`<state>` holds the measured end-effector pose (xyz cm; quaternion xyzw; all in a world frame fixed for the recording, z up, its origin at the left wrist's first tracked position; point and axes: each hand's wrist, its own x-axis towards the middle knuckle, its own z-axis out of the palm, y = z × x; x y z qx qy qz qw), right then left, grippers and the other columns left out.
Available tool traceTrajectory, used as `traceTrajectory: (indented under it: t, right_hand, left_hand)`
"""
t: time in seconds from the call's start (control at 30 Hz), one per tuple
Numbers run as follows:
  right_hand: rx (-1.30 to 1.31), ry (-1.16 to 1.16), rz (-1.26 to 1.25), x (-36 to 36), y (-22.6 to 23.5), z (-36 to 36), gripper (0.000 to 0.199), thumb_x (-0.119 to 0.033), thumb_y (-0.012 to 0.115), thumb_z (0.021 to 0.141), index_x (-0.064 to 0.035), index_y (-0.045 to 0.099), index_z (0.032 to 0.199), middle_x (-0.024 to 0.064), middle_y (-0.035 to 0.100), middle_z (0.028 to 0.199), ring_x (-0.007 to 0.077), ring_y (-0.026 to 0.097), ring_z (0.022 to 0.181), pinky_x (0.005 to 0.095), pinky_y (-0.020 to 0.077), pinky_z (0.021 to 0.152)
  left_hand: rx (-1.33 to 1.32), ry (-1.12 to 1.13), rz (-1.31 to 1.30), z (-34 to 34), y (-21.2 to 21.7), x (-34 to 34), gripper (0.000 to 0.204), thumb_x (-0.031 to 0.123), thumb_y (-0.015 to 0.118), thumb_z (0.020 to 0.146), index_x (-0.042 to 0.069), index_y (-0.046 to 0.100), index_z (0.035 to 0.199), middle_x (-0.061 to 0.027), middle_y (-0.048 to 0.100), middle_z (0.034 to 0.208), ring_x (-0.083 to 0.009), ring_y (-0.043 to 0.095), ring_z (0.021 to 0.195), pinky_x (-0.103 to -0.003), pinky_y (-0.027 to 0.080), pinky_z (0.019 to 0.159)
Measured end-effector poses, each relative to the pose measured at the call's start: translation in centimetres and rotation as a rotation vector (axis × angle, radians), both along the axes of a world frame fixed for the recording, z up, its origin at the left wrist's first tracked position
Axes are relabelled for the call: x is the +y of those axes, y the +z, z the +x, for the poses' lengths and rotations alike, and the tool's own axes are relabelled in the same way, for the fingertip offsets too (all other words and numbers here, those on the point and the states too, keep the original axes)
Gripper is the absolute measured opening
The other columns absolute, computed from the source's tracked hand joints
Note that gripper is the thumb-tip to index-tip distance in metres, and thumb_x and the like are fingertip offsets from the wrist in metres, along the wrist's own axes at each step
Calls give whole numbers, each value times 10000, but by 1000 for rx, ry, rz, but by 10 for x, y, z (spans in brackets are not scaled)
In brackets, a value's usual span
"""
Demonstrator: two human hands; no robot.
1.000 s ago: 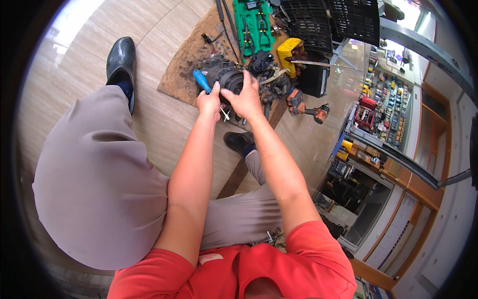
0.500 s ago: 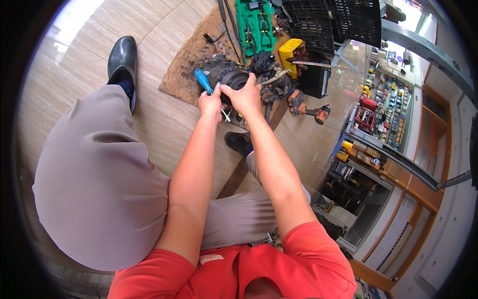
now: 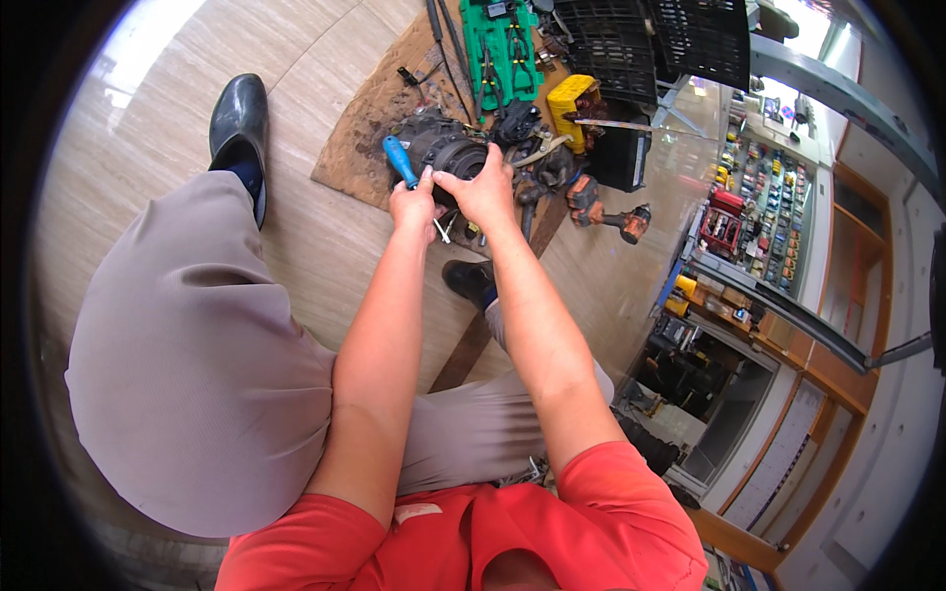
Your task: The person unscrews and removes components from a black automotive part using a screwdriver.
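Observation:
My left hand (image 3: 414, 207) is closed around a blue-handled screwdriver (image 3: 399, 161), whose handle points up and away from me. Pale metal tips (image 3: 443, 229) stick out below that hand; what they belong to is hidden. My right hand (image 3: 483, 194) grips the near right side of a dark, greasy round machine part (image 3: 448, 150) with a ribbed wheel, thumb reaching toward the left hand. Both hands meet at its near side, so the contact point is covered. Beneath the part lies a stained brown board (image 3: 345, 158).
An orange and black cordless drill (image 3: 609, 209) lies right of the board. Farther off are a green tool case (image 3: 503, 59) with pliers, a yellow container (image 3: 570, 103) and black crates (image 3: 631, 49). My boots (image 3: 239, 123) rest on the tiled floor; shelves of goods stand right.

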<state>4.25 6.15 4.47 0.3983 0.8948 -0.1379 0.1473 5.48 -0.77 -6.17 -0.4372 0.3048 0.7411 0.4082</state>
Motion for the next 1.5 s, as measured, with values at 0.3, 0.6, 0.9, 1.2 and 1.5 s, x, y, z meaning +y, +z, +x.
traceTrajectory:
  t: [0.3,0.6,0.9,1.2,1.5]
  right_hand:
    - [181,646,36,32,-1,41,998,-162,921,631,-72,412,1484,261,374,1517,441,453,1353,442,420,1106]
    - [129,77,161,4,-3,31,932,-452,890,678,11,462,1365,264,524,1251,423,549,1168,474,474,988]
    - [132,60,73,4,8,24,923,-412,921,644,63,493,1310,251,516,1218,407,556,1150,445,490,966]
    - [165,24,47,4,10,21,868,-364,939,623,70,508,1239,257,514,1195,419,556,1135,448,491,960]
    - [137,33,45,2,12,18,882,-342,945,623,80,497,1254,268,503,1233,428,556,1156,447,494,969]
  left_hand:
    - [-61,-32,327,-23,15,-24,320,264,639,996,59,547,1223,-129,679,1085,-314,710,839,-486,619,662]
    - [30,-74,217,-19,14,-14,378,345,627,998,58,545,1230,-149,681,1033,-306,714,802,-487,631,661]
    - [41,-63,256,-22,14,-14,338,300,618,1007,32,560,1205,-161,691,1012,-294,716,772,-454,630,589]
    - [46,-88,251,-21,7,-17,327,283,620,1007,35,559,1212,-141,686,1022,-288,707,773,-436,617,574]
    - [38,-63,274,-20,4,-16,336,286,632,1000,44,553,1220,-140,682,1029,-279,705,792,-438,611,576]
